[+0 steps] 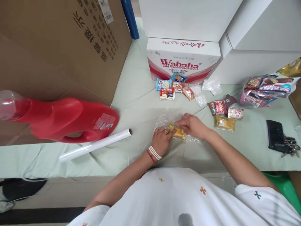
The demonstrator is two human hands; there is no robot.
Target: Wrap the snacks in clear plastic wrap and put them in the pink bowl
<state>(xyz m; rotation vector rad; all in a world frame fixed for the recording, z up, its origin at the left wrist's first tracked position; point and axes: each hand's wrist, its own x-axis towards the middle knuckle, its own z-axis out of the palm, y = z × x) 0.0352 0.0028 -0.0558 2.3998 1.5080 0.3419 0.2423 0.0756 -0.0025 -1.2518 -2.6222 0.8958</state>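
1. The yellow snack packet (pixel 180 134) lies on the pale green tablecloth (pixel 138 144), between the two hands; clear plastic film (pixel 162 120) shows on both sides of it.
2. The left hand (pixel 162 140) has its fingers close together, with fingertips at the packet's left end; whether they pinch it, I cannot tell.
3. The right hand (pixel 191 125) has bent fingers, gathered at the packet's upper right side; I cannot tell what they pinch.
4. Farther away, some small snacks (pixel 166 93) lie before the Wahaha box (pixel 183 58).
5. On the right are more snacks (pixel 220 107), then a black phone (pixel 274 131) and keys (pixel 293 147).
6. On the left, a white roll (pixel 96 146) lies beside a red bottle (pixel 56 116).
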